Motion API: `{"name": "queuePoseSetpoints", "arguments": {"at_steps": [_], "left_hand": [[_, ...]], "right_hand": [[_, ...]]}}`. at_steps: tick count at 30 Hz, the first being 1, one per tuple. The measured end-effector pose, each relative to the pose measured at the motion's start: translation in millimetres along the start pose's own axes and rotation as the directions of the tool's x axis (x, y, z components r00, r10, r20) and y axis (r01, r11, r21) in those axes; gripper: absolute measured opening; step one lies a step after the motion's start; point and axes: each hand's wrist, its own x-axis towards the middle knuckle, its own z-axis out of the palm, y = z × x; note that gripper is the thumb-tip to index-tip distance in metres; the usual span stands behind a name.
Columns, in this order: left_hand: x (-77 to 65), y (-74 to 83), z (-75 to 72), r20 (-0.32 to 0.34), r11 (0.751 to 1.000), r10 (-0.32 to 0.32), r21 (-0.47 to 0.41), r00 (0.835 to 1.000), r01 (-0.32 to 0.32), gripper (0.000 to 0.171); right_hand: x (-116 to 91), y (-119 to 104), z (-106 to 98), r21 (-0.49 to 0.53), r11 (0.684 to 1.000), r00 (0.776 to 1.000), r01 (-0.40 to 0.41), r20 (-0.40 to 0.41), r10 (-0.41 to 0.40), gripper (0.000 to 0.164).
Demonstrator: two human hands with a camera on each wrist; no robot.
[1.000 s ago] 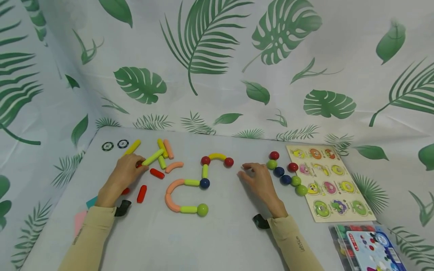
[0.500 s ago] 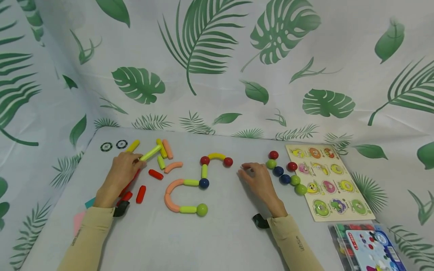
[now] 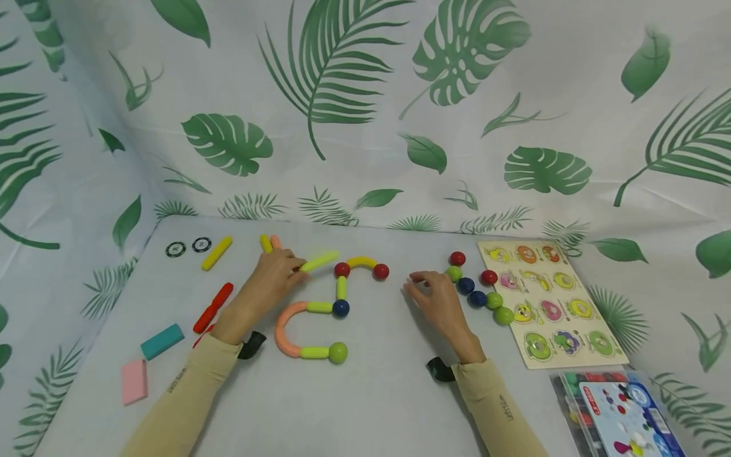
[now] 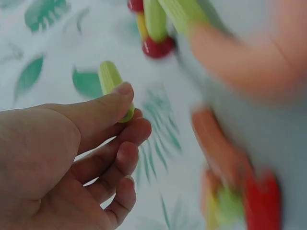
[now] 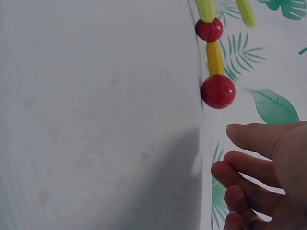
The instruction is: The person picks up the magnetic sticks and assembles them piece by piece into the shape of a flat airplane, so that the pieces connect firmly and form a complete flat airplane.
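My left hand [image 3: 268,279] pinches a lime-green toy rod [image 3: 320,261] by one end between thumb and forefinger. The rod points right, its free end close to a red ball [image 3: 342,270] in the head view; whether they touch I cannot tell. That ball belongs to a chain: a yellow curved rod [image 3: 362,261] leads to another red ball [image 3: 381,271], and a short green rod [image 3: 341,289] runs down to a blue ball [image 3: 341,308]. Orange curved pieces [image 3: 282,330] and a green ball [image 3: 338,353] finish its lower hook. Right of the chain, my right hand [image 3: 436,301] holds nothing, fingers loosely bent.
Several loose balls [image 3: 478,299] lie beside a wooden fruit puzzle board [image 3: 556,304]. A plastic box [image 3: 619,412] stands at front right. On the left are red rods [image 3: 214,308], a yellow rod [image 3: 217,253], a teal block [image 3: 162,341], a pink block [image 3: 134,382] and two round chips [image 3: 202,245].
The left hand has carried the green rod rightward from the loose rods to near the chain's upper red ball. It uncovers the teal and pink blocks. The right hand stays put.
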Motion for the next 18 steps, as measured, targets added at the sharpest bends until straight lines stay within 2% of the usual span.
{"name": "queuePoseSetpoints", "arguments": {"at_steps": [5,10,13,18], "left_hand": [[21.1,37.8,21.0,0.116,0.998,0.069,-0.019,0.991,-0.067,0.026],[34.4,68.7,40.1,0.215,0.992,0.124,-0.015,0.969,-0.124,0.016],[38.1,82.4,50.1,0.263,0.988,0.151,-0.021,0.953,-0.151,0.010],[39.9,96.1,63.6,0.326,0.987,0.154,0.003,0.933,-0.163,0.012]], "right_hand": [[-1.6,2.1,-4.9,0.002,1.000,1.000,-0.005,-0.015,0.005,0.033],[-2.0,3.0,-11.0,0.012,1.000,1.000,-0.003,-0.030,0.003,0.034],[-2.7,3.5,-14.2,0.009,1.000,0.999,-0.006,-0.039,0.007,0.033],[-4.6,4.8,-17.8,0.017,1.000,0.999,-0.001,-0.043,0.001,0.033]]}}
